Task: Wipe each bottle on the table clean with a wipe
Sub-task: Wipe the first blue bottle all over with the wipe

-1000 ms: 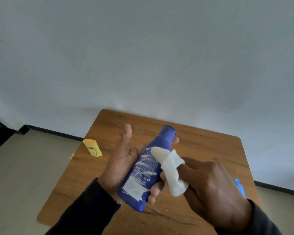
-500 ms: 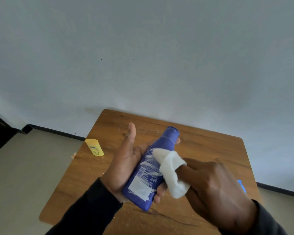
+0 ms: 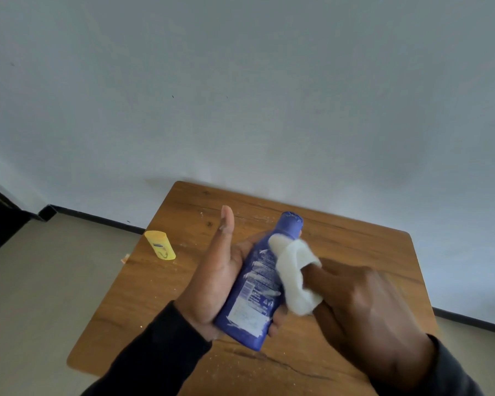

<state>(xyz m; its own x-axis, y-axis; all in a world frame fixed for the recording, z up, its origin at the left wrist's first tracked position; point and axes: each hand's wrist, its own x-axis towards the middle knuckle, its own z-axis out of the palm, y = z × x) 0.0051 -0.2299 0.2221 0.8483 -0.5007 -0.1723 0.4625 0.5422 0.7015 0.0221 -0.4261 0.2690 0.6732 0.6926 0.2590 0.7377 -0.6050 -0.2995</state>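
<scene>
My left hand holds a dark blue bottle above the wooden table, cap pointing away from me, thumb stretched up along its left side. A white label on the bottle looks scuffed. My right hand has a white wipe wrapped around its fingers and presses it against the bottle's upper right side, just below the cap. A small yellow bottle lies on the table's left edge, beyond my left hand.
The table stands against a pale wall, with white crumbs scattered on its top and a dark crack near the front edge. Beige floor shows to the left. A black baseboard runs along the wall. A dark shape sits at far left.
The wipe has slid up the bottle toward the cap. The blue thing seen earlier behind my right hand is now hidden. The yellow bottle has not moved.
</scene>
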